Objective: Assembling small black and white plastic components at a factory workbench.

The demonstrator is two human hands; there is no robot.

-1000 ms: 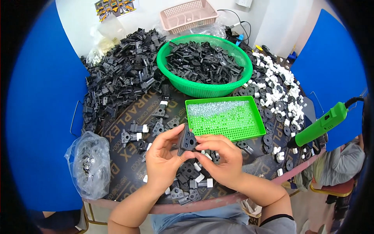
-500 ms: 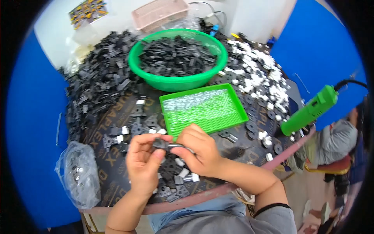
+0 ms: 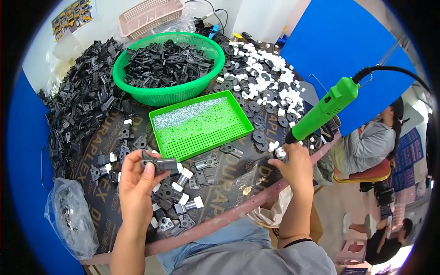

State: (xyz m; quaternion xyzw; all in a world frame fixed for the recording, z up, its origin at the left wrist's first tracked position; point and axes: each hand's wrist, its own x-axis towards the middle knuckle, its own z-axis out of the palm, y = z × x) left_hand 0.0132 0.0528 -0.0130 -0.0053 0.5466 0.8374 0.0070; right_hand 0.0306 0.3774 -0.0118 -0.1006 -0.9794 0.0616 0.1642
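Between the thumb and fingers of my left hand [image 3: 136, 183] is a black plastic bracket [image 3: 159, 163] with a tube-like end pointing right. My right hand [image 3: 295, 170] is out at the table's right side, thumb and fingers apart. It is close beside a few white plastic caps [image 3: 280, 153] and just below the black tip of a green electric screwdriver [image 3: 326, 110], which hangs at a slant from its cord. Whether the fingertips touch either is unclear. Below the left hand lie several black brackets [image 3: 206, 176] with white caps [image 3: 183, 199].
A green perforated tray [image 3: 201, 140] of small screws sits mid-table. Behind it stands a green basket [image 3: 120, 75] full of black parts, with a heap of them [image 3: 82, 87] at left. White caps and black discs [image 3: 259, 136] spread right. A clear bag [image 3: 73, 220] lies front left.
My right hand has left the black bracket and moved right, to beneath the screwdriver. My left hand keeps the bracket. The whole view has shifted as my head turned.
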